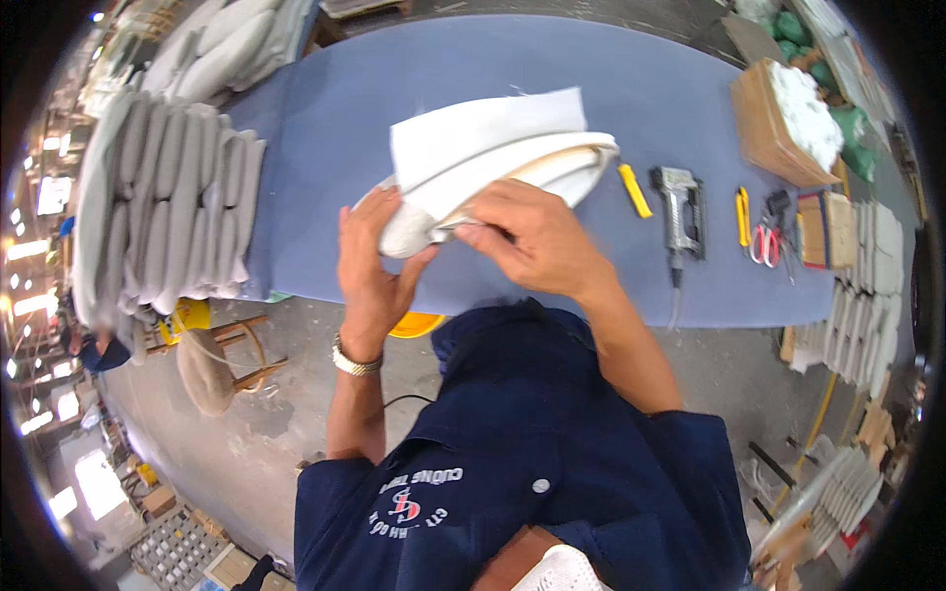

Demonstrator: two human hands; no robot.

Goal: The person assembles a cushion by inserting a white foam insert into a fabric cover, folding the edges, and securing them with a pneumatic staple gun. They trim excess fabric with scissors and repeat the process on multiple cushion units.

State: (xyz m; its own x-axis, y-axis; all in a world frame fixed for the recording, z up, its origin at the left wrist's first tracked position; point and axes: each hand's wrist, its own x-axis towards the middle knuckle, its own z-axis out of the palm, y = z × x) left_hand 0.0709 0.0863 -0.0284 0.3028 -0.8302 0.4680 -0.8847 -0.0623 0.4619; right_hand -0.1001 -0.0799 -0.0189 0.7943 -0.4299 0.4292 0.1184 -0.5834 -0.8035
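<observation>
Over the middle of the blue table I hold an oval padded cushion [406,232], tilted up on its edge, its pale cover folding round to the inner side. My left hand [370,271] grips its rounded left end, with the thumb underneath. My right hand [537,239] is closed at the cushion's near edge, fingers pinching the cover's fabric there; the fingertips are partly hidden. Behind the cushion stands a flat white sheet [488,133], which touches its far side. Right of the cushion lies a yellow-handled tool [635,190], and beyond it a staple gun [680,212] with a hose.
Grey cushions [168,197] are stacked at the table's left end, with more cushions [872,236] on the right. Farther right lie a yellow cutter [743,217], red-handled scissors [761,246] and a small box [826,229]. A cardboard box [768,133] holds white stuffing.
</observation>
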